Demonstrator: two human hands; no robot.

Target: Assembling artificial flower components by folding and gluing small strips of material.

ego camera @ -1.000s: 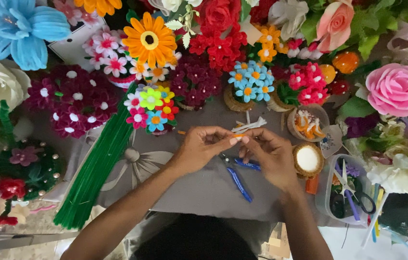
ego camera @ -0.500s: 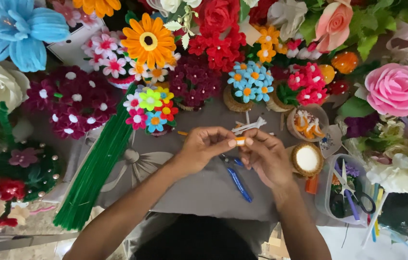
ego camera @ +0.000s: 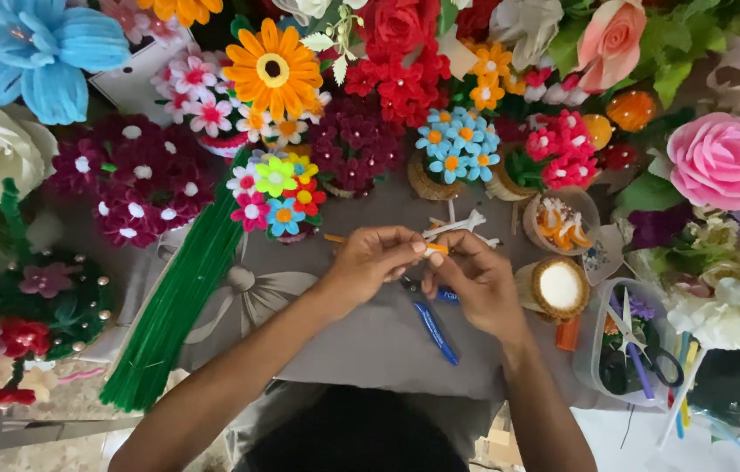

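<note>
Left hand (ego camera: 370, 262) and right hand (ego camera: 475, 280) meet above the grey surface (ego camera: 370, 341), fingers of both pinched on a short orange pipe cleaner (ego camera: 436, 248) held level between them. Blue-handled pliers (ego camera: 429, 322) lie just beneath. A bundle of green pipe cleaners (ego camera: 178, 306) lies to the left.
</note>
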